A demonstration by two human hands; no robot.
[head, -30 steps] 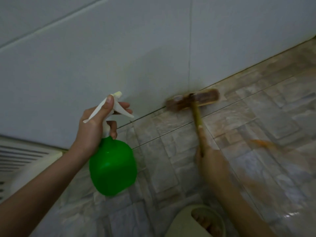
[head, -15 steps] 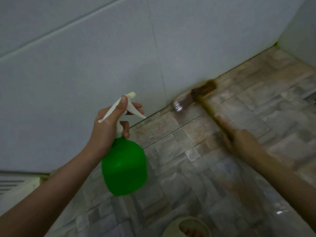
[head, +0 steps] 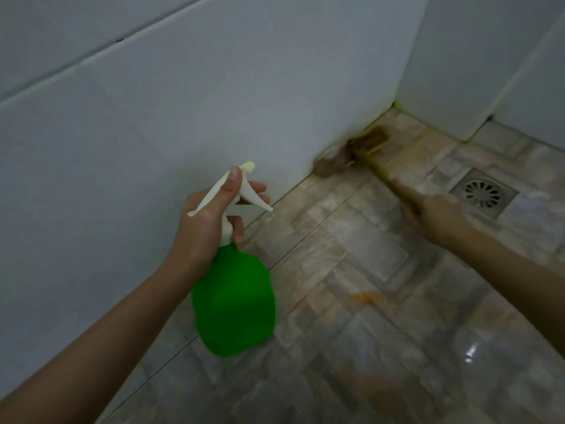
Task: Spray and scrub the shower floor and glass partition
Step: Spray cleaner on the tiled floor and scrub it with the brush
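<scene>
The brown long-handled scrub brush (head: 351,153), blurred, meets the stone-patterned tiled shower floor (head: 351,270) at the foot of the white wall (head: 183,117), near the corner. The right hand (head: 434,212) is wrapped round its handle. The left hand (head: 208,228) grips the neck of a green plastic spray bottle (head: 234,304), thumb on top. A square metal drain (head: 483,194) lies beside the right hand.

We record a white tiled wall (head: 214,102) filling the left and centre of view. One grout line (head: 91,61) runs diagonally across its upper part. A second white wall (head: 452,56) meets it at a corner seam, and we note yellow-green staining (head: 396,103) at the foot of that seam. Right of the corner, out from the second wall, a square metal drain (head: 484,194) with a round grille of radial slots lies flush in the tiling. An orange smear (head: 363,296) sits nearer us; it is blurred and we cannot tell what it is. One bright glare spot (head: 470,351) shows at lower right.
</scene>
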